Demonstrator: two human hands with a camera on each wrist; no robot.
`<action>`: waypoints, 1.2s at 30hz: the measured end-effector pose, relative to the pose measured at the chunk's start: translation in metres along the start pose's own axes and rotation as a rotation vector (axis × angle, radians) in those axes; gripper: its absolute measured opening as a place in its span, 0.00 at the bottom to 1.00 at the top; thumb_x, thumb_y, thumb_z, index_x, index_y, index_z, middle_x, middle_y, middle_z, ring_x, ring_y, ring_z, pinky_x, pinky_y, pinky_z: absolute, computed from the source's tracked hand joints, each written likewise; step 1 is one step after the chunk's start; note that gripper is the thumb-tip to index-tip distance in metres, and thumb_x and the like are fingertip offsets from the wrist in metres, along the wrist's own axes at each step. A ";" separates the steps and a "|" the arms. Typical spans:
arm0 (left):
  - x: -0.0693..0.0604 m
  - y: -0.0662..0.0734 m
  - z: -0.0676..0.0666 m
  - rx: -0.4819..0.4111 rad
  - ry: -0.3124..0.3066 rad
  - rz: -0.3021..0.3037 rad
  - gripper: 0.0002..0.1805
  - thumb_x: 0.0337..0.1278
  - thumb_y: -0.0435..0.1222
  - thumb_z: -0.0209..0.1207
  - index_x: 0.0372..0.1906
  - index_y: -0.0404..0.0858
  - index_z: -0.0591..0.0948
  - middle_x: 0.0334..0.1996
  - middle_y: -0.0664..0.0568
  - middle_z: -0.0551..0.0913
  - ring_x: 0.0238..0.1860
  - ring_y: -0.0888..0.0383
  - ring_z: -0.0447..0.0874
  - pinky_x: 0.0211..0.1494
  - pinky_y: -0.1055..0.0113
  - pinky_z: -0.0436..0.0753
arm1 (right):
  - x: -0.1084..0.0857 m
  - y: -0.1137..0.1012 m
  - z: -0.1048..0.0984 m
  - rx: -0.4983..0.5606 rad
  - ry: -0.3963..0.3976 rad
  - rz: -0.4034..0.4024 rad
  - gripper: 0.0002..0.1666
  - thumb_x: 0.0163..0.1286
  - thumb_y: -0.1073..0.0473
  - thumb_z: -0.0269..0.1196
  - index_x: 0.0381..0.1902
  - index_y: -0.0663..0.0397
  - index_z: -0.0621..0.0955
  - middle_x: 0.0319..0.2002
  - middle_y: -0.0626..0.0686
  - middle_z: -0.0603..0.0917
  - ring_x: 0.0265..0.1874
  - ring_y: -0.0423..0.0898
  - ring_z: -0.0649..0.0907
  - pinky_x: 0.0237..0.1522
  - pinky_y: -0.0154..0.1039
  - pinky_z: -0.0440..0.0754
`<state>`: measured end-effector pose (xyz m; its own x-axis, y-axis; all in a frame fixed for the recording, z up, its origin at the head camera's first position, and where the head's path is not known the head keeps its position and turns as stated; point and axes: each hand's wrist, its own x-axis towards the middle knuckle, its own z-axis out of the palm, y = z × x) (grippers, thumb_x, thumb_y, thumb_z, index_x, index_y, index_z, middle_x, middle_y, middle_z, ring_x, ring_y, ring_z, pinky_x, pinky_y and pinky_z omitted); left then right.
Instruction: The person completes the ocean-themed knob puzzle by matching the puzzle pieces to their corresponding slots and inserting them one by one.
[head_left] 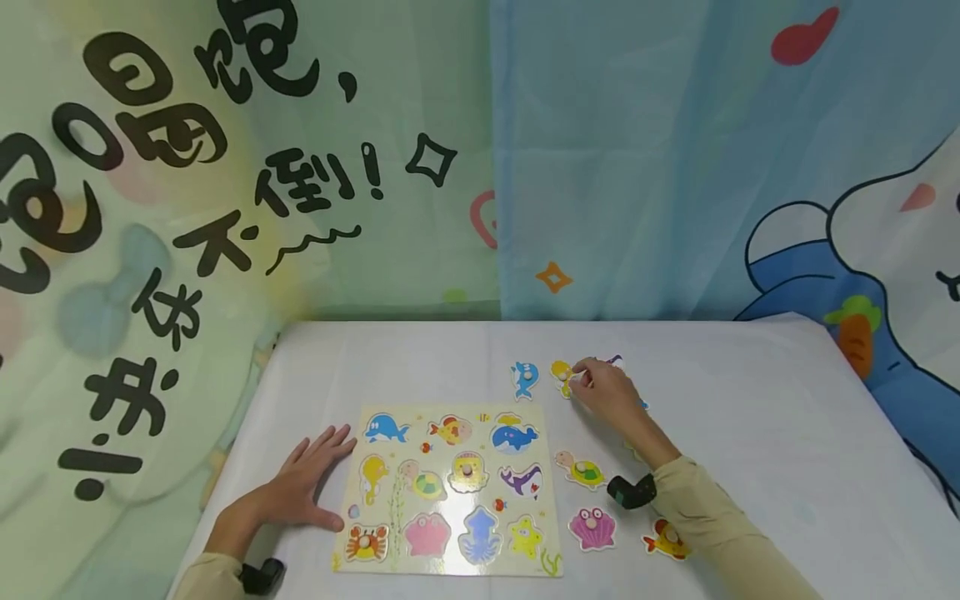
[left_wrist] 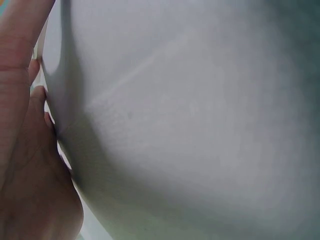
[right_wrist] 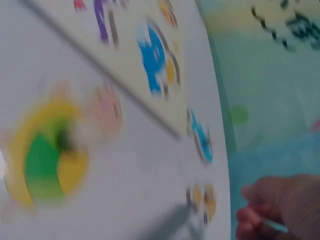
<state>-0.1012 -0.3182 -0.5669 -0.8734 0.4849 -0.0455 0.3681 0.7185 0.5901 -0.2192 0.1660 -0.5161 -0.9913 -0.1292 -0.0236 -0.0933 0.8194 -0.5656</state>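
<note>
My left hand lies spread on the white table, its thumb at the left edge of the sea-animal puzzle board. Only part of this hand shows in the left wrist view. My right hand is at the yellow seahorse piece, beyond the board's far right corner. From the right wrist, the fingers are loosely bent and apart from the seahorse, with nothing visible in them. A blue dolphin piece lies left of the seahorse. The knobbed crab piece sits in the board.
Right of the board lie a turtle piece, a pink shell piece and a red-and-yellow fish piece. A purple piece is partly hidden behind my right hand. Printed curtains hang behind the table.
</note>
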 end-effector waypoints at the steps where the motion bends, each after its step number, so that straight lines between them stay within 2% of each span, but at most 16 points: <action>1: 0.000 -0.001 0.000 -0.004 -0.001 0.000 0.62 0.31 0.65 0.70 0.75 0.45 0.59 0.78 0.44 0.51 0.80 0.54 0.37 0.76 0.61 0.29 | 0.007 0.009 -0.004 0.022 0.002 -0.024 0.17 0.67 0.60 0.61 0.50 0.64 0.79 0.32 0.56 0.80 0.30 0.47 0.75 0.32 0.36 0.72; 5: 0.002 -0.006 0.000 0.016 -0.029 -0.028 0.62 0.30 0.66 0.70 0.75 0.49 0.57 0.79 0.48 0.49 0.79 0.65 0.30 0.74 0.73 0.23 | 0.026 0.037 -0.011 0.100 -0.028 -0.129 0.16 0.67 0.63 0.61 0.51 0.65 0.80 0.36 0.58 0.81 0.34 0.47 0.77 0.37 0.37 0.77; 7: 0.003 -0.007 0.000 0.028 -0.042 -0.045 0.63 0.30 0.67 0.69 0.76 0.52 0.55 0.79 0.51 0.48 0.79 0.68 0.28 0.70 0.79 0.19 | 0.030 0.046 -0.012 0.137 -0.053 -0.150 0.16 0.68 0.63 0.61 0.51 0.64 0.80 0.39 0.58 0.82 0.37 0.47 0.78 0.40 0.38 0.78; 8: 0.003 -0.007 0.001 0.027 -0.046 -0.051 0.63 0.30 0.67 0.69 0.76 0.53 0.55 0.79 0.52 0.47 0.79 0.68 0.27 0.71 0.77 0.19 | 0.031 0.049 -0.011 0.155 -0.061 -0.155 0.16 0.68 0.63 0.60 0.52 0.64 0.80 0.41 0.59 0.82 0.38 0.48 0.79 0.41 0.38 0.79; 11: 0.005 -0.005 0.001 0.022 -0.041 -0.054 0.63 0.29 0.67 0.70 0.76 0.52 0.56 0.79 0.51 0.48 0.80 0.57 0.32 0.77 0.58 0.25 | 0.033 0.056 -0.012 0.185 -0.048 -0.129 0.16 0.70 0.62 0.59 0.53 0.62 0.80 0.43 0.59 0.83 0.40 0.49 0.79 0.43 0.36 0.79; 14: 0.007 -0.002 0.001 0.030 -0.045 -0.051 0.64 0.28 0.66 0.71 0.76 0.49 0.57 0.78 0.46 0.50 0.79 0.44 0.40 0.73 0.39 0.37 | 0.037 0.065 -0.015 0.153 0.013 -0.089 0.16 0.71 0.60 0.57 0.53 0.61 0.79 0.42 0.59 0.82 0.40 0.50 0.78 0.42 0.36 0.78; 16: 0.007 0.000 0.000 0.046 -0.060 -0.062 0.64 0.28 0.66 0.71 0.76 0.49 0.56 0.78 0.45 0.50 0.78 0.40 0.41 0.72 0.35 0.39 | 0.039 0.072 -0.018 0.115 0.036 -0.045 0.17 0.71 0.59 0.56 0.53 0.62 0.79 0.41 0.59 0.80 0.39 0.51 0.76 0.42 0.38 0.77; 19: 0.006 0.002 -0.003 0.036 -0.067 -0.080 0.65 0.26 0.65 0.72 0.76 0.47 0.57 0.78 0.43 0.50 0.77 0.37 0.42 0.71 0.33 0.40 | 0.042 0.083 -0.021 0.072 0.001 0.015 0.18 0.70 0.57 0.56 0.52 0.64 0.77 0.39 0.59 0.76 0.39 0.51 0.74 0.42 0.40 0.75; 21: 0.004 0.000 -0.002 0.026 -0.068 -0.086 0.65 0.27 0.65 0.72 0.76 0.48 0.57 0.78 0.45 0.49 0.79 0.44 0.37 0.76 0.43 0.31 | 0.044 0.090 -0.021 0.059 -0.040 0.041 0.19 0.70 0.55 0.57 0.52 0.63 0.77 0.39 0.58 0.75 0.39 0.51 0.74 0.41 0.39 0.75; 23: 0.003 -0.002 -0.001 0.011 -0.068 -0.108 0.65 0.26 0.66 0.72 0.76 0.51 0.56 0.79 0.49 0.48 0.80 0.52 0.34 0.77 0.46 0.29 | 0.045 0.093 -0.020 0.060 -0.075 0.042 0.19 0.69 0.55 0.59 0.51 0.63 0.77 0.39 0.58 0.76 0.39 0.50 0.74 0.40 0.37 0.76; 24: 0.003 -0.003 -0.001 0.010 -0.064 -0.110 0.65 0.26 0.67 0.71 0.76 0.53 0.56 0.79 0.51 0.48 0.80 0.58 0.31 0.78 0.54 0.26 | 0.045 0.094 -0.020 0.066 -0.083 0.039 0.18 0.69 0.55 0.59 0.50 0.63 0.78 0.39 0.58 0.76 0.38 0.50 0.74 0.40 0.37 0.75; 26: 0.002 -0.004 0.000 0.006 -0.050 -0.102 0.64 0.25 0.67 0.71 0.75 0.53 0.57 0.79 0.51 0.48 0.80 0.59 0.32 0.77 0.54 0.26 | 0.044 0.095 -0.019 0.065 -0.092 0.029 0.17 0.68 0.56 0.60 0.49 0.63 0.79 0.38 0.57 0.77 0.38 0.50 0.74 0.40 0.36 0.76; 30: 0.001 0.002 -0.001 0.003 -0.026 -0.070 0.64 0.26 0.66 0.72 0.75 0.47 0.59 0.78 0.44 0.51 0.79 0.48 0.38 0.77 0.50 0.29 | 0.043 0.093 -0.018 0.064 -0.115 0.032 0.17 0.68 0.57 0.60 0.49 0.63 0.79 0.39 0.58 0.78 0.38 0.50 0.75 0.42 0.37 0.76; 31: 0.001 0.003 -0.002 0.002 -0.025 -0.063 0.64 0.27 0.65 0.72 0.75 0.45 0.59 0.78 0.42 0.52 0.78 0.43 0.41 0.75 0.44 0.33 | 0.043 0.093 -0.019 0.066 -0.120 0.040 0.18 0.68 0.57 0.60 0.50 0.63 0.79 0.39 0.58 0.78 0.39 0.50 0.75 0.43 0.37 0.77; 33: 0.002 0.003 -0.003 0.005 -0.043 -0.071 0.64 0.28 0.65 0.72 0.75 0.45 0.58 0.78 0.43 0.50 0.78 0.41 0.41 0.75 0.43 0.33 | 0.043 0.091 -0.020 0.069 -0.129 0.051 0.18 0.68 0.57 0.60 0.50 0.64 0.79 0.39 0.58 0.79 0.39 0.50 0.75 0.43 0.38 0.77; 36: 0.003 0.004 -0.005 0.005 -0.058 -0.067 0.64 0.28 0.63 0.73 0.75 0.43 0.58 0.78 0.41 0.50 0.77 0.37 0.42 0.71 0.33 0.40 | 0.043 0.090 -0.020 0.072 -0.141 0.058 0.18 0.69 0.58 0.59 0.51 0.64 0.79 0.40 0.59 0.79 0.39 0.50 0.76 0.44 0.38 0.78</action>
<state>-0.1037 -0.3162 -0.5610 -0.8762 0.4638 -0.1312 0.3115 0.7525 0.5803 -0.2724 0.2452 -0.5513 -0.9715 -0.1647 -0.1706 -0.0249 0.7863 -0.6173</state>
